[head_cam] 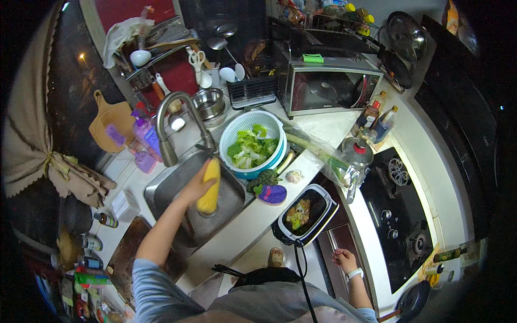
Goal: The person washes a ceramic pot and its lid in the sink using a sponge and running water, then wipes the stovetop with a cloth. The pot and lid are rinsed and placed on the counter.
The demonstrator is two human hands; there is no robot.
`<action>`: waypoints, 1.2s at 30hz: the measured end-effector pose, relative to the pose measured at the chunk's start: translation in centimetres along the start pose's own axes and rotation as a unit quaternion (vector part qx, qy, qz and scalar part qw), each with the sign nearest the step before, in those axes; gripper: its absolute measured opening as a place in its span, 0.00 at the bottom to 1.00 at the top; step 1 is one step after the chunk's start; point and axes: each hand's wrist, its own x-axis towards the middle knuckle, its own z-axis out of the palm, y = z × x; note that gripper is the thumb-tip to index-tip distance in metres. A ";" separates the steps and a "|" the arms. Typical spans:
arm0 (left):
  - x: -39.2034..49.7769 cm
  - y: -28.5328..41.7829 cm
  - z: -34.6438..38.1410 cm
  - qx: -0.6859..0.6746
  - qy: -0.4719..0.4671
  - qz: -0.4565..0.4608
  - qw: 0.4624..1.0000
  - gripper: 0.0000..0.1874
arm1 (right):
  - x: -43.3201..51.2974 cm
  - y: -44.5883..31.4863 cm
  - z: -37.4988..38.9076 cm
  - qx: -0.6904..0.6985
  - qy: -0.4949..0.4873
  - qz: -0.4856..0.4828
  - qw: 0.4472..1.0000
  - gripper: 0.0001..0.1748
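My left hand [196,185] grips a yellow corn cob [209,187], held tilted over the stainless steel sink [230,198]. The tap [166,147] arches over the sink just behind that hand. A light blue colander [227,139] of chopped leafy greens [252,150] stands at the sink's right rim. Broccoli [263,180], a purple eggplant-shaped item [272,194] and a garlic bulb [294,176] lie in front of it. My right hand [344,259] hangs low beside the dark cabinet front, fingers loosely curled and apart, with nothing in it. A white band [354,274] circles that wrist.
A waste bin [332,210] with food scraps inside stands against the counter corner. Bagged green onions [315,147] lie behind, near a lidded pot [357,153]. On the right is a black gas hob [398,226]; a microwave [333,91] stands at the back. Bottles [106,220] line the left.
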 end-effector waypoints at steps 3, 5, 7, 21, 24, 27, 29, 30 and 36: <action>10.5 1.2 4.6 0.117 0.105 0.111 0.981 0.39 | 0.6 0.3 -2.8 -0.003 0.027 -0.001 1.000 0.12; 16.3 1.5 7.2 0.155 0.113 -0.009 0.981 0.40 | 0.3 1.0 -4.5 -0.017 0.044 0.004 0.999 0.11; 20.1 1.1 9.5 0.155 0.125 -0.009 0.980 0.45 | -0.7 2.3 -5.8 -0.027 0.084 0.014 0.996 0.11; 21.1 1.8 9.3 0.252 0.073 0.092 0.961 0.15 | -1.8 4.6 -7.9 -0.070 0.137 0.047 0.987 0.19; 14.8 4.9 6.3 0.273 0.108 0.222 0.930 0.05 | 2.1 2.6 -7.3 -0.176 0.103 -0.002 0.979 0.20; 6.6 6.3 5.6 0.183 0.108 0.203 0.956 0.33 | 4.4 0.6 -6.1 -0.262 0.060 -0.007 0.963 0.21; 1.0 5.6 5.5 0.264 0.103 0.172 0.943 0.43 | 4.9 -0.6 -4.9 -0.308 0.034 -0.057 0.949 0.20; -1.0 4.9 5.3 0.202 0.053 0.142 0.968 0.41 | 5.0 -1.2 -4.1 -0.349 0.025 -0.068 0.934 0.20; -8.7 0.4 2.7 0.385 -0.038 0.080 0.918 0.28 | 2.6 -1.6 -1.4 -0.555 -0.050 -0.073 0.827 0.20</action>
